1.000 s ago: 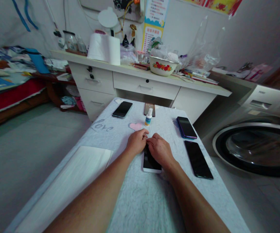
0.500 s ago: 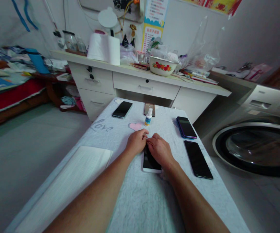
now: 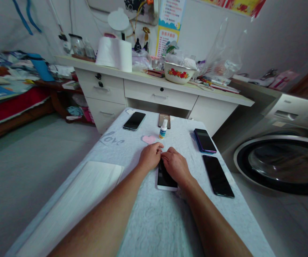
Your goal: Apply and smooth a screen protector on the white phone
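A smartphone with a white bezel and dark screen [image 3: 166, 179] lies flat on the table, its far end covered by my hands. My left hand [image 3: 150, 157] is closed at the phone's upper left edge, thumb and fingers curled against it. Over the upper part of the screen, my right hand [image 3: 176, 165] is bent with its fingertips pressed together; what they pinch, if anything, is hidden. Just beyond the hands stands a small white spray bottle [image 3: 163, 130] with a blue and yellow label.
Around the hands lie a black phone [image 3: 134, 121] at far left, a gold-brown phone [image 3: 167, 120] behind the bottle, stacked phones [image 3: 205, 140] and a long black phone [image 3: 218, 175] at right. A folded white cloth-like sheet [image 3: 81, 200] is at left. A white desk [image 3: 143, 89] stands behind.
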Action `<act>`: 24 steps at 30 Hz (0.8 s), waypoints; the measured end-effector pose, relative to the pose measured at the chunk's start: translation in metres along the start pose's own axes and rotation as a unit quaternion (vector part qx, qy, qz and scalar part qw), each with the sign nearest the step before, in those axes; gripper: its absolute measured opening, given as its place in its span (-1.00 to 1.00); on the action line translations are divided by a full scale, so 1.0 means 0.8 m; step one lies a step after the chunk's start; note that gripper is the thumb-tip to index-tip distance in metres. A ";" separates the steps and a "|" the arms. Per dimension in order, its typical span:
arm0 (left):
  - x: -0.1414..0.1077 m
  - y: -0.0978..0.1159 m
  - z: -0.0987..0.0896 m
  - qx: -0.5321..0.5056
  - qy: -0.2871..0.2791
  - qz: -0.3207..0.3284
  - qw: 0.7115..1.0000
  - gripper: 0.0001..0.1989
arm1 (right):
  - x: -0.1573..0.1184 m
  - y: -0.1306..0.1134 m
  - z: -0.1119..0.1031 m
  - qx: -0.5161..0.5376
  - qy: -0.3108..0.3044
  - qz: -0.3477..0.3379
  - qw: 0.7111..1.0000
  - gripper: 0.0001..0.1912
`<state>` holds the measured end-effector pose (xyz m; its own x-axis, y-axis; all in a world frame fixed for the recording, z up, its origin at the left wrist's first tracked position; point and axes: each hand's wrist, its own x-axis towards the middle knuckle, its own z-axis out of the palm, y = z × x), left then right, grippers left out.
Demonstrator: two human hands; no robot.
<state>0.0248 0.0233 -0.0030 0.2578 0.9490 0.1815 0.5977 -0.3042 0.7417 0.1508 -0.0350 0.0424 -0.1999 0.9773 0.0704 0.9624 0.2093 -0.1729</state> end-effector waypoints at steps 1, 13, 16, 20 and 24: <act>0.000 0.000 0.000 0.001 0.000 0.000 1.000 -0.72 | 0.000 0.000 -0.001 0.000 -0.002 0.001 1.000 -0.70; 0.000 0.001 0.000 -0.002 -0.002 -0.006 1.000 -0.73 | 0.000 0.001 0.000 0.001 0.004 0.004 1.000 -0.70; 0.001 0.000 0.001 -0.002 0.001 -0.003 1.000 -0.73 | 0.001 0.001 0.000 0.002 0.004 0.002 1.000 -0.70; 0.000 0.001 0.000 0.000 0.001 -0.001 1.000 -0.73 | 0.000 0.001 -0.001 -0.003 0.001 0.006 1.000 -0.70; -0.001 0.001 0.000 -0.001 -0.001 -0.005 1.000 -0.73 | 0.000 0.001 0.000 -0.004 0.000 0.004 1.000 -0.70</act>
<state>0.0253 0.0226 -0.0022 0.2536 0.9519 0.1718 0.5982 -0.2939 0.7455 0.1513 -0.0349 0.0424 -0.1927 0.9788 0.0691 0.9653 0.2017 -0.1660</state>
